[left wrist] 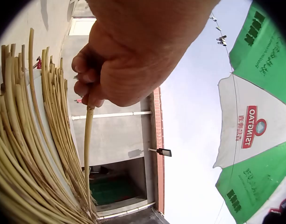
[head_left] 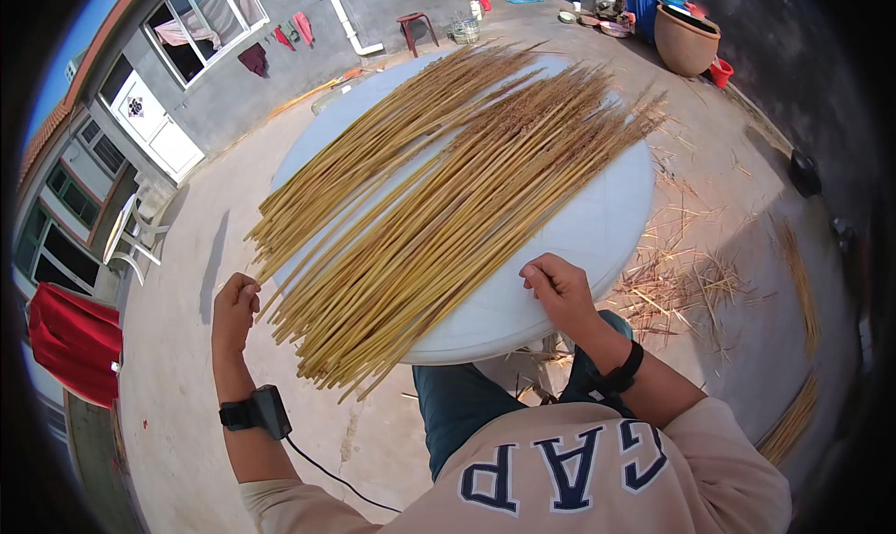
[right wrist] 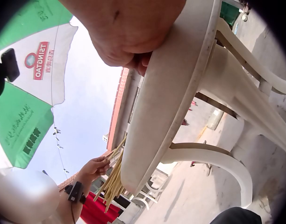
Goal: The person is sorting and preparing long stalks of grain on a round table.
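Long dry stalks with brushy brown heads lie across a round white table [head_left: 597,226] in the head view. They form a larger pile [head_left: 439,217] nearer me and a smaller pile [head_left: 345,161] behind it. At the left, just past the cut ends, my left hand [head_left: 235,302] pinches the end of a single stalk [left wrist: 88,154], which runs down beside the others in the left wrist view. My right hand [head_left: 560,291] hangs loosely curled by the table's near right edge. It shows nothing in its grip, though its fingertips are mostly hidden in the right wrist view.
Broken straw [head_left: 686,277] litters the ground right of the table, with thin bundles of stalks [head_left: 798,291] farther right. A large clay pot [head_left: 686,41] and a red bucket [head_left: 720,73] stand at the back right. A white chair [head_left: 135,240] is at the left.
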The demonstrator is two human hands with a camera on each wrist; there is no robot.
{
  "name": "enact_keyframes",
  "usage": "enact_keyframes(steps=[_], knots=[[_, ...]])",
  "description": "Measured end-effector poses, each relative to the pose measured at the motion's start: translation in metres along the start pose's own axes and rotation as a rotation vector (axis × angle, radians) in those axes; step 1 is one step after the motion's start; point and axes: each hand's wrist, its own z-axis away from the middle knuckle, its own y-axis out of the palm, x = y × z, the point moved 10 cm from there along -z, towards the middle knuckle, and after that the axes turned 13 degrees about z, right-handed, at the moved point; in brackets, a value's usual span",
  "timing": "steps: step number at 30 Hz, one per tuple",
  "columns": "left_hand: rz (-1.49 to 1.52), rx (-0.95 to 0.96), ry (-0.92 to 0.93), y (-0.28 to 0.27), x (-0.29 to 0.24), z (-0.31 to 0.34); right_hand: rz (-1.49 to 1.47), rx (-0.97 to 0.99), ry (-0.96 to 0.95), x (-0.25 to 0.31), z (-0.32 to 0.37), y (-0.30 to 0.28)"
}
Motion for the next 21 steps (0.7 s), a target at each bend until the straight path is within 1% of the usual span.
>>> enact_keyframes(steps=[2,3,5,7,9,11,13,14,16,17,18,19,20,21], knots=[[0.263,0.065,-0.168,0.005,0.002,0.013,-0.009,-0.002,0.01,0.0,0.0,0.0],[0.257,0.072,-0.162,0.008,-0.001,0.017,-0.011,-0.01,-0.006,-0.001,0.0,0.001],[0.431,0.09,-0.136,0.018,-0.009,0.026,-0.013,-0.027,-0.02,-0.002,-0.001,0.0],[0.479,0.11,-0.118,0.03,-0.017,0.035,-0.02,-0.02,-0.019,-0.002,0.0,0.0],[0.699,0.168,-0.143,0.055,-0.031,0.05,-0.017,-0.009,0.01,-0.002,0.0,-0.001],[0.826,0.189,-0.194,0.084,-0.042,0.068,-0.013,0.013,0.036,-0.005,-0.001,0.0],[0.969,0.293,-0.288,0.126,-0.058,0.091,-0.048,0.01,0.025,-0.008,-0.001,0.002],[1.0,0.33,-0.296,0.147,-0.063,0.1,-0.047,0.018,0.038,-0.01,0.0,0.002],[1.071,0.415,-0.308,0.19,-0.079,0.116,-0.164,0.03,0.013,-0.008,-0.001,0.002],[1.112,0.464,-0.314,0.209,-0.089,0.124,-0.158,0.034,0.028,-0.008,-0.001,0.001],[1.116,0.474,-0.328,0.226,-0.093,0.128,-0.238,0.061,0.065,-0.009,0.0,0.001],[1.093,0.52,-0.304,0.244,-0.101,0.131,-0.316,0.084,0.099,-0.012,0.0,0.002],[1.072,0.567,-0.276,0.261,-0.11,0.133,-0.303,0.076,0.111,-0.014,0.0,0.0],[1.08,0.585,-0.281,0.275,-0.115,0.134,-0.375,0.08,0.096,-0.012,0.0,0.001]])
